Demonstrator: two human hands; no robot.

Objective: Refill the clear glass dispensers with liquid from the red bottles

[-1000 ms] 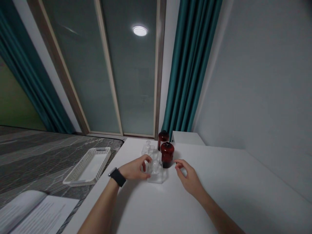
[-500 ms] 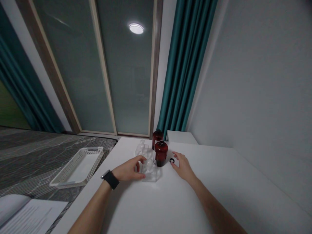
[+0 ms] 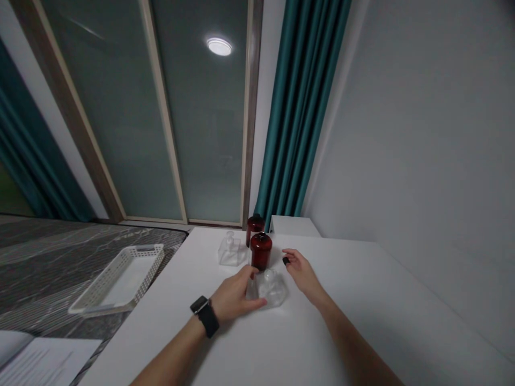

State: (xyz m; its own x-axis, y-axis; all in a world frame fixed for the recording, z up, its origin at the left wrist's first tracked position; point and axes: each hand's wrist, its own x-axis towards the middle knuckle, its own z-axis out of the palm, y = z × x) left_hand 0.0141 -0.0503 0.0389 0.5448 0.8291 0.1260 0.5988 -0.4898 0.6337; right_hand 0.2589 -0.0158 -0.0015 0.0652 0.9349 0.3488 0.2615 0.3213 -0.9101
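Note:
My left hand (image 3: 237, 295) has its thumb and fingers around the left side of a clear glass bottle (image 3: 274, 290) with a rounded top, on the table. Slightly to the right, my right hand (image 3: 302, 274) pinches a small black ring (image 3: 286, 261) above the table. Just behind the held bottle is a dark red-brown glass bottle (image 3: 261, 252), its lower part partly hidden by my left fingers. A second red-brown bottle (image 3: 254, 228) stands farther back. Another clear glass bottle (image 3: 230, 251) with a knob-like top sits to their left.
The white table (image 3: 322, 332) reaches toward a white box-like piece (image 3: 295, 226) at its far edge. On the left, lower than the tabletop, are a white perforated basket (image 3: 102, 308) and an open book (image 3: 52, 359). A grey wall (image 3: 434, 161) borders the right side.
My left hand has moved right and nearer with the clear bottle, away from the other clear bottle. The black ring now sits turned edge-on in my right fingers. The view has shifted slightly.

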